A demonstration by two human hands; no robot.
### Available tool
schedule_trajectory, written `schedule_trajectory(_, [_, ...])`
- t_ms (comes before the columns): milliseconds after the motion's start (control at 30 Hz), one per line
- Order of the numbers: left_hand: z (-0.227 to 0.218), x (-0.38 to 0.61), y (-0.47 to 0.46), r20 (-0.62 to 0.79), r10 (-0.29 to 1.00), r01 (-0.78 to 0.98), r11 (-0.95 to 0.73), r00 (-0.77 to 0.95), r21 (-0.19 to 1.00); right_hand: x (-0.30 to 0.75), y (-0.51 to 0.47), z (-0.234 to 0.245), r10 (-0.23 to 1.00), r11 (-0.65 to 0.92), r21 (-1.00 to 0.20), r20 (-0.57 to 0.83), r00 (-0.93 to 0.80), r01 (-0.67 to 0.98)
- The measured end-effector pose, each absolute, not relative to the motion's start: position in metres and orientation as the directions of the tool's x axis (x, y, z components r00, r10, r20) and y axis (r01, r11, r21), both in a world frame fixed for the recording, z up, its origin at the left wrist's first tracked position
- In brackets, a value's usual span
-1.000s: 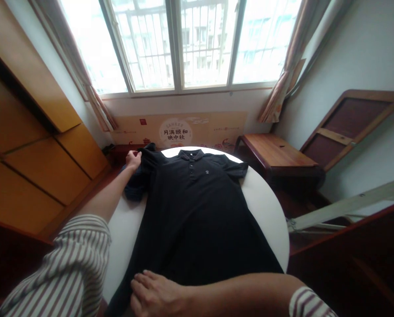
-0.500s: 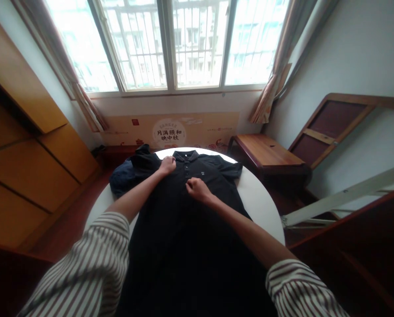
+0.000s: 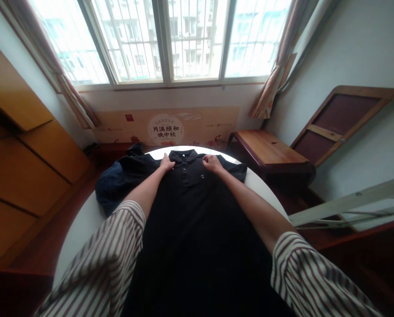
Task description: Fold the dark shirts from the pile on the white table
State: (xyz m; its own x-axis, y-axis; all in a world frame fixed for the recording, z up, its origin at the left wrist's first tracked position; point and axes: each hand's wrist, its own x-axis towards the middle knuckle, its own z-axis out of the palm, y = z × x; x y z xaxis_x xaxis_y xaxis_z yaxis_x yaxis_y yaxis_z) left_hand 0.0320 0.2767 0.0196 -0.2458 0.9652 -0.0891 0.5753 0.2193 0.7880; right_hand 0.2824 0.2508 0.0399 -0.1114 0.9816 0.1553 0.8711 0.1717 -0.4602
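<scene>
A black polo shirt (image 3: 190, 211) lies front side up, its collar at the far end of the white round table (image 3: 74, 233) and its body running toward me. A small pale mark shows on its chest. My left hand (image 3: 167, 163) rests on the shoulder left of the collar, thumb and fingers apart. On the other side of the collar, my right hand (image 3: 212, 163) has its fingers curled in a pinch at the shirt's shoulder; the fingertips are small and partly hidden. The right sleeve (image 3: 238, 171) spreads out over the table.
Dark blue bundled cloth (image 3: 109, 187) lies at the table's left edge, beside the left sleeve. A wooden bench (image 3: 269, 147) stands beyond the table on the right. Wooden cabinets (image 3: 25, 176) line the left; a barred window (image 3: 193, 39) is ahead.
My right hand has moved from the shirt's chest up and right to the shoulder by the collar. My left hand has shifted slightly, its thumb now apart from the fingers. The view has shifted somewhat.
</scene>
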Motion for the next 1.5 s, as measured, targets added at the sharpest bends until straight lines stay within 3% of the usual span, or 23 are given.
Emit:
schedule_trajectory(200, [0.006,0.023,0.283,0.078,0.972,0.603,0.073,-0.22,0.794,0.271,0.299,0.039,0.988,0.152,-0.48,0.09,-0.124,0.864])
schedule_trajectory(433, [-0.005,0.02,0.274,0.345,0.931,0.635,-0.193,-0.123,0.748,0.259,0.328,0.044,0.977,0.097,-0.474,-0.121,-0.173,0.875])
schedule_trajectory(633, [-0.006,0.022,0.275,0.452,0.892,0.621,-0.359,0.008,0.697,0.259,0.329,0.049,0.973,0.038,-0.463,-0.185,-0.139,0.885])
schedule_trajectory(800, [-0.006,0.023,0.275,0.54,0.841,0.604,-0.449,0.038,0.658,0.261,0.324,0.05,0.982,0.049,-0.495,-0.134,-0.132,0.868])
schedule_trajectory(933, [-0.006,0.023,0.282,0.582,0.813,0.612,-0.451,-0.019,0.65,0.263,0.319,0.047,0.994,0.09,-0.512,-0.007,-0.109,0.854])
schedule_trajectory(1100, [-0.004,0.028,0.293,0.562,0.822,0.628,-0.393,-0.086,0.672,0.268,0.304,0.036,0.983,0.173,-0.475,0.145,-0.117,0.863])
schedule_trajectory(1167, [-0.003,0.032,0.291,0.473,0.879,0.683,-0.308,-0.062,0.663,0.271,0.293,0.029,0.98,0.19,-0.442,0.131,-0.147,0.877])
schedule_trajectory(1300, [0.0,0.04,0.273,0.263,0.964,0.845,-0.171,0.037,0.507,0.276,0.263,0.019,0.97,0.243,-0.355,0.082,-0.229,0.903])
schedule_trajectory(1500, [0.006,0.051,0.182,0.232,0.917,0.871,-0.384,0.324,0.305,0.286,0.144,0.01,0.883,0.464,-0.241,0.047,-0.467,0.853])
